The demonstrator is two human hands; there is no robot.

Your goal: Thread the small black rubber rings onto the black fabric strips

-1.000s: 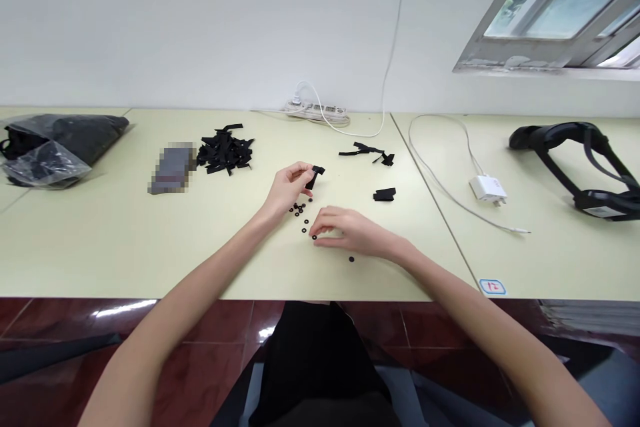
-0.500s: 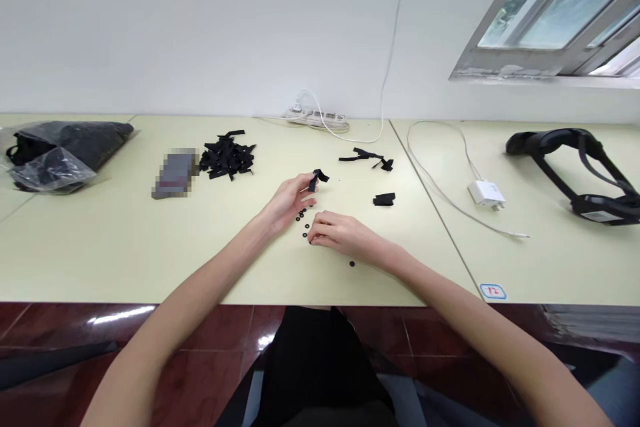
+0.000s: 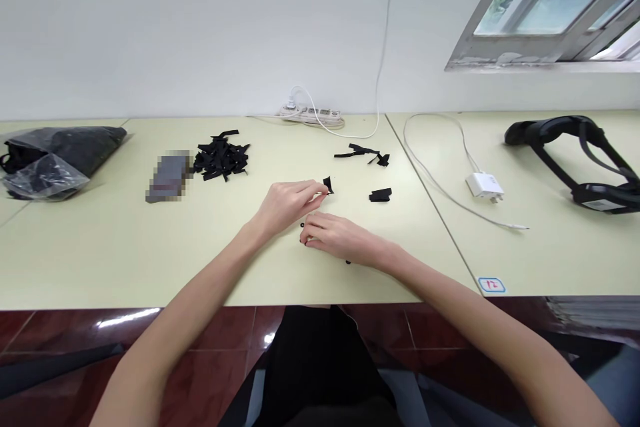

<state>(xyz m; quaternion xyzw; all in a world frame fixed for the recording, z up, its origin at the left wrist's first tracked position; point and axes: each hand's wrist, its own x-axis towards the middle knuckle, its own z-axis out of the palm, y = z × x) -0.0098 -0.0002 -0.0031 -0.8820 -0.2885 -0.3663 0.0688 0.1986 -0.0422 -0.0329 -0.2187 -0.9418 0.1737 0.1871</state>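
My left hand (image 3: 290, 205) is closed, pinching a short black fabric strip (image 3: 327, 184) between thumb and fingertips just above the table. Close below it, my right hand (image 3: 337, 237) is bent down to the tabletop with its fingers pinched together. A dark bit of a small black ring (image 3: 306, 244) shows at those fingertips. One loose black ring (image 3: 302, 225) lies between the hands, and another ring (image 3: 349, 262) is partly hidden under my right wrist. To the right lies a flat black fabric piece (image 3: 381, 195).
Loose black strips (image 3: 363, 152) lie farther back. A heap of black strips (image 3: 221, 157) sits left, beside a blurred grey object (image 3: 169, 175) and a plastic bag (image 3: 65, 160). A power strip (image 3: 313, 115) is by the wall; a white charger (image 3: 484, 185) and black headset (image 3: 575, 167) are right.
My left hand has turned over and moved slightly right with the strip, now covering several rings. My right hand stays low at nearly the same spot. The view has shifted slightly.
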